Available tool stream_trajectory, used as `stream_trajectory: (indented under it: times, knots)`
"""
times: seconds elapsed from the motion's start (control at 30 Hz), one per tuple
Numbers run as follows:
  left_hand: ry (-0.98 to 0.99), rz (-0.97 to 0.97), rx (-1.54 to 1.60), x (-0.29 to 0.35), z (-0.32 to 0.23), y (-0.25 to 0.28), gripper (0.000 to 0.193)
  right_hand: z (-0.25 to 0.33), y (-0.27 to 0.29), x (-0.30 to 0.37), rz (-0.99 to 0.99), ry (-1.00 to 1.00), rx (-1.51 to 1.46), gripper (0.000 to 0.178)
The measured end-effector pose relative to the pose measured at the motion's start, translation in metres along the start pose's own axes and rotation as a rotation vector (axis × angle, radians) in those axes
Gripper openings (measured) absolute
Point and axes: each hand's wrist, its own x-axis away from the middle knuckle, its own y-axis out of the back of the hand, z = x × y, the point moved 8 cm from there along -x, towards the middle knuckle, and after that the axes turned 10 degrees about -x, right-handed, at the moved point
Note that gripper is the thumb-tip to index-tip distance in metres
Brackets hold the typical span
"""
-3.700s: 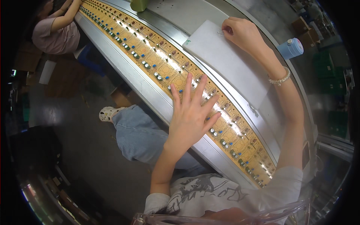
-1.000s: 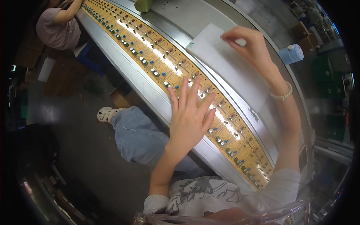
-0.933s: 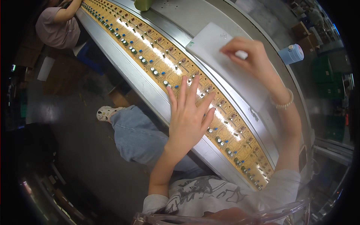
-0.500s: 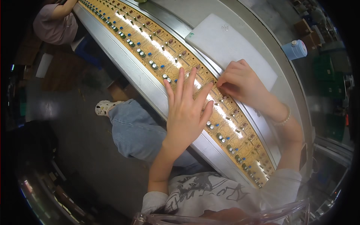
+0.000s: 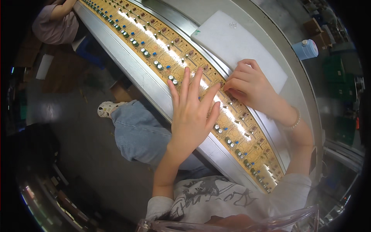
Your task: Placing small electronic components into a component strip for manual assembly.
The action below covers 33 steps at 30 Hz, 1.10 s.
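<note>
A long row of tan circuit boards (image 5: 169, 58) runs diagonally across the bench, carrying green-and-silver capacitors (image 5: 146, 53) and small blue parts. My left hand (image 5: 192, 112) lies over the boards with its fingers spread, and no object shows in it. Across from it, my right hand (image 5: 249, 86) is at the boards' far edge, its thumb and index finger pinched together. Whatever lies between those fingertips is too small or hidden to make out. Dark brown parts (image 5: 206, 67) stand along that edge, near the right fingertips.
Metal rails (image 5: 131, 79) border the boards. Beyond the far rail lies a white foam slab (image 5: 239, 40), partly behind my right hand. A light blue bottle (image 5: 305, 49) stands farther right. Another person's arm (image 5: 63, 9) reaches the row's far left end.
My right hand's fingers have shifted slightly while still pinched at the far edge. My left hand stays spread in nearly the same place. The whole view has moved a little.
</note>
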Motion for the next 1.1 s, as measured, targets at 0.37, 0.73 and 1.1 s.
stream_trajectory:
  times: [0.37,0.73,1.1]
  knots:
    - [0.006,0.019,-0.004,0.001,0.000,-0.003,0.037,0.009,0.000,0.002,0.051,0.066,0.018,0.015]
    - [-0.061,0.118,-0.035,0.000,-0.006,-0.009,0.038,-0.011,0.045,-0.010,-0.015,-0.015,-0.050,0.017]
    - [-0.116,0.189,-0.138,0.002,-0.013,-0.017,0.043,-0.113,0.078,-0.039,-0.299,-0.363,0.076,0.014]
